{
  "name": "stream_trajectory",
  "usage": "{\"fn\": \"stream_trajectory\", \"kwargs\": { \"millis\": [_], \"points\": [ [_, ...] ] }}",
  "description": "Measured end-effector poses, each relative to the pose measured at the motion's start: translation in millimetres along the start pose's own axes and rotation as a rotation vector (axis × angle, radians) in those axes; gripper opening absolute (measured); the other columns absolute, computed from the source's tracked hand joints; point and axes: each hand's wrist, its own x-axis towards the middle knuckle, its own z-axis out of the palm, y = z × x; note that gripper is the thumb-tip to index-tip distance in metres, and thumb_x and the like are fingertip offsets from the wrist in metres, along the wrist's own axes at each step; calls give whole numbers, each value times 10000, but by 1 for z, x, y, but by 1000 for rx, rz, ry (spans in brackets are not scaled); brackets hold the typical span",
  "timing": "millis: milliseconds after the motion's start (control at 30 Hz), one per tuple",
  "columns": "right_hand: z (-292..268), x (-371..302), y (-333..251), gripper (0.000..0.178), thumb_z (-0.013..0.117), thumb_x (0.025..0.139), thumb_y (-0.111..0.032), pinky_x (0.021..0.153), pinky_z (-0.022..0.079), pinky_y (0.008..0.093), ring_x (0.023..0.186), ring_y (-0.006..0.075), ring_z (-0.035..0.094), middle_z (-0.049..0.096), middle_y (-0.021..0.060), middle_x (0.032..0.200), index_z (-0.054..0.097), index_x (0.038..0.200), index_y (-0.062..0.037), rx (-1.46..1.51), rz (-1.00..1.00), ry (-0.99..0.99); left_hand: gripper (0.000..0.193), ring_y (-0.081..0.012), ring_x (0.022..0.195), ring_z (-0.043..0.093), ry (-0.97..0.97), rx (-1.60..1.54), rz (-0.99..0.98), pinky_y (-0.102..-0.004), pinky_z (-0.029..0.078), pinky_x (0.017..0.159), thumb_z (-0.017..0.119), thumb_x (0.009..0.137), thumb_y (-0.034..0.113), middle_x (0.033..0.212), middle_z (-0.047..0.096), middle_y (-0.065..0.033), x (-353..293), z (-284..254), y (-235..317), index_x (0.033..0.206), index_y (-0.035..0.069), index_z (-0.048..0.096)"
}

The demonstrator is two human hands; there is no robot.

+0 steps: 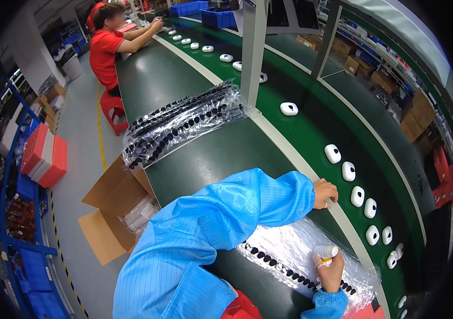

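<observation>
My left hand (323, 193) rests at the conveyor's pale edge rail (340, 217), its fingers curled together and pointing toward the belt. Whatever they may hold is hidden. Lower down, my right hand (331, 275) is closed around a small white cylinder-shaped piece (326, 251) with a bit of yellow near its lower end. It is held above a clear plastic sheet (285, 239) on the bench. A row of small black pads (269, 259) runs along that sheet. White rounded cases (357, 196), each with a dark spot, lie on the green belt beyond the rail.
More strips of black pads in clear plastic (184, 125) are piled farther along the bench. An open cardboard box (110, 212) stands on the floor at left. A metal post (253, 53) rises beside the belt. A person in red (105, 56) sits at the far bench.
</observation>
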Motion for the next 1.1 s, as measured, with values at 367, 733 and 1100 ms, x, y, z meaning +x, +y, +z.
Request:
{"fn": "stream_trajectory", "kwargs": {
  "millis": [367, 733, 1100],
  "points": [
    [2, 2, -1, 264, 667, 669, -56, 638, 456, 277, 699, 159, 560, 582, 81, 781, 524, 885, -4, -28, -7, 3, 195, -227, 958, 498, 1, -13, 6, -336, 326, 879, 627, 710, 136, 951, 566, -58, 0, -1, -3, 897, 91, 595],
    [1, 3, -2, 279, 673, 669, -74, 646, 454, 283, 710, 164, 560, 578, 84, 788, 516, 888, -6, -25, -7, -10, 187, -220, 948, 496, 21, -24, 13, -332, 328, 873, 631, 705, 125, 939, 563, -52, 0, 2, -6, 887, 95, 596],
    [-1, 2, 4, 271, 668, 669, -68, 639, 455, 277, 701, 157, 558, 577, 79, 784, 517, 887, -12, -16, 18, 2, 186, -216, 942, 502, 16, -25, 37, -332, 330, 868, 630, 706, 128, 939, 563, -55, 5, 5, -5, 885, 92, 595]
  ]
}}
